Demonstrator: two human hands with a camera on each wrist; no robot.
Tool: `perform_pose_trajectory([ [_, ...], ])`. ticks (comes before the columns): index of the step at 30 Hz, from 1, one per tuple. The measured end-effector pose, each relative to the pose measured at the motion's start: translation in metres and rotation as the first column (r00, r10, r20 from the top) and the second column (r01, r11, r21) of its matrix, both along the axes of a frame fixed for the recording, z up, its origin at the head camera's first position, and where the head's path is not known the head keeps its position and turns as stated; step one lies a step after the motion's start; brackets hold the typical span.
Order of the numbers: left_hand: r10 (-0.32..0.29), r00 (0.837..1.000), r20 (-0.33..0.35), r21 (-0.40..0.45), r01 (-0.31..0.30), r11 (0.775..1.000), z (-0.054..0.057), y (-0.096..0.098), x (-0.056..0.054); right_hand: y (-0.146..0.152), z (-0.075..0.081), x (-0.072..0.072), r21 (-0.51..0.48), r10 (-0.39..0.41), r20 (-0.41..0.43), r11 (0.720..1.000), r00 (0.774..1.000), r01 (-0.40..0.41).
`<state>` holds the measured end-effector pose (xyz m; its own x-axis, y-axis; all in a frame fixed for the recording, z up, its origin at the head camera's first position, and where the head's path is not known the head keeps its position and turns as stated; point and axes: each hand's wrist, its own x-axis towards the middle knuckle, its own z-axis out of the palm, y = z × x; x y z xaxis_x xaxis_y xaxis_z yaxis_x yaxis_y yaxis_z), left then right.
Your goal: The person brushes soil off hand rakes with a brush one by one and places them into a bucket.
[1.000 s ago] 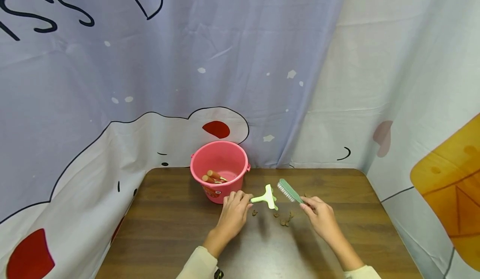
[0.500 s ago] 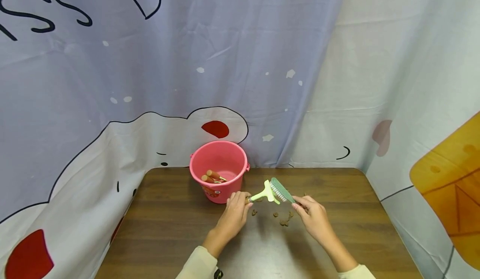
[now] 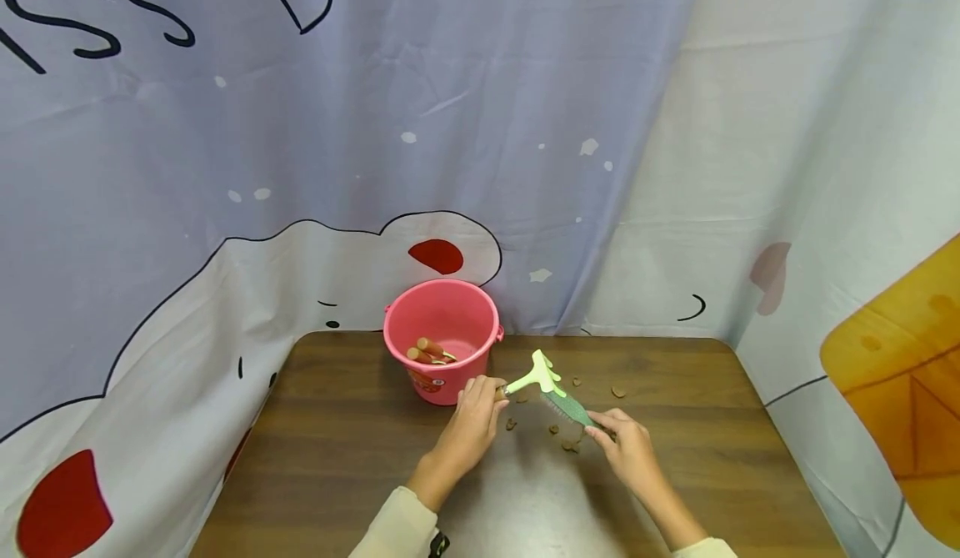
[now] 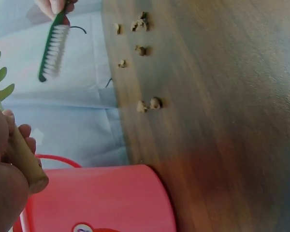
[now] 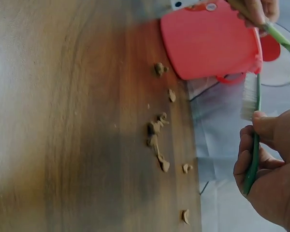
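My left hand grips the wooden handle of a small hand rake. The rake's light green head is raised above the table, tines turned away to the right. In my right hand is the handle of a green brush with white bristles. In the head view the brush's tip overlaps the lower end of the rake head; whether they touch I cannot tell. Beneath both tools, several brown, clay-like bits lie scattered on the wooden table.
A pink bucket stands at the back of the table, just beyond my left hand. Wooden-handled tools lean inside it. A printed curtain hangs behind the table's back edge.
The brush first moved left up to the rake head, then slid down along it. The rake has turned so its tines point up and to the right. Both hands keep their grip.
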<state>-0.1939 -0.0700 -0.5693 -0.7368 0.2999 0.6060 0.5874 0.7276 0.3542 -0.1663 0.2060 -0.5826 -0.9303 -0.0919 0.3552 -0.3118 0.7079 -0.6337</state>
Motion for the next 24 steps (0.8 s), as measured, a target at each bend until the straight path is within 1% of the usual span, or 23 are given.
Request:
perform_pose_trajectory([
  [3, 0.009, 1.0, -0.003, -0.003, -0.009, 1.0, -0.001, 0.0, 0.001, 0.006, 0.003, 0.0, -0.001, -0.032, -0.006, 1.0, 0.999, 0.032],
  [10, 0.003, 1.0, 0.018, -0.02, -0.003, 1.0, -0.002, 0.0, 0.004, 0.021, 0.02, -0.003, -0.012, -0.081, -0.074, 0.997, 0.994, 0.08],
  [14, 0.008, 0.999, 0.037, -0.03, -0.007, 1.0, -0.002, 0.001, 0.005, 0.021, 0.032, -0.006, -0.039, -0.082, -0.11, 0.996, 0.991, 0.078],
  [18, 0.01, 0.999, 0.051, -0.034, -0.008, 0.999, -0.002, 0.002, 0.006, 0.016, 0.042, -0.006, -0.063, -0.07, -0.122, 0.996, 0.99, 0.063],
  [21, 0.009, 0.999, 0.053, -0.03, -0.007, 1.0, -0.001, 0.003, 0.006, 0.01, 0.044, -0.005, -0.079, -0.056, -0.113, 0.996, 0.992, 0.047],
  [24, 0.009, 0.999, 0.051, -0.031, -0.007, 0.999, 0.0, 0.004, 0.005, 0.005, 0.04, -0.004, -0.09, -0.044, -0.091, 0.995, 0.995, 0.036],
])
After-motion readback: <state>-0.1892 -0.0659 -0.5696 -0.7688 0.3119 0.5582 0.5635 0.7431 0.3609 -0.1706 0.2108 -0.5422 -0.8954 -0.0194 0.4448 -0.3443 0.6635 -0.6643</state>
